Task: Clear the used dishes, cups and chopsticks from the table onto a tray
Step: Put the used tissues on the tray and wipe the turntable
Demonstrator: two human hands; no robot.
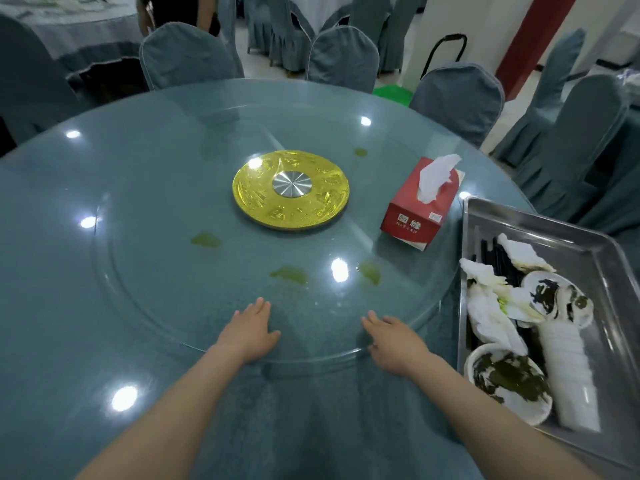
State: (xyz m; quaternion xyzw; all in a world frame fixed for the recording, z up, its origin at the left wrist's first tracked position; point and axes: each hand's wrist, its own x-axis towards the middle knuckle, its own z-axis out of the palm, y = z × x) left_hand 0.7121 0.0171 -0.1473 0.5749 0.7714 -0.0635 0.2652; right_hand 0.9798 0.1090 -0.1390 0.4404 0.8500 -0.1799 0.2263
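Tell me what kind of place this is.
Probably a restaurant banquet hall: a round table with a glass turntable, matching grey-blue covered chairs around it, and a steel tray of used dishes.

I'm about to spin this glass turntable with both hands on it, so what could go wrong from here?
The tissue box stands on the glass turntable close to the metal tray; turning it that way could knock the box against the tray. The green spills lie just ahead of your left hand and right hand, so your palms may smear them. The stacked cups lie on their side and might roll if the tray is bumped.
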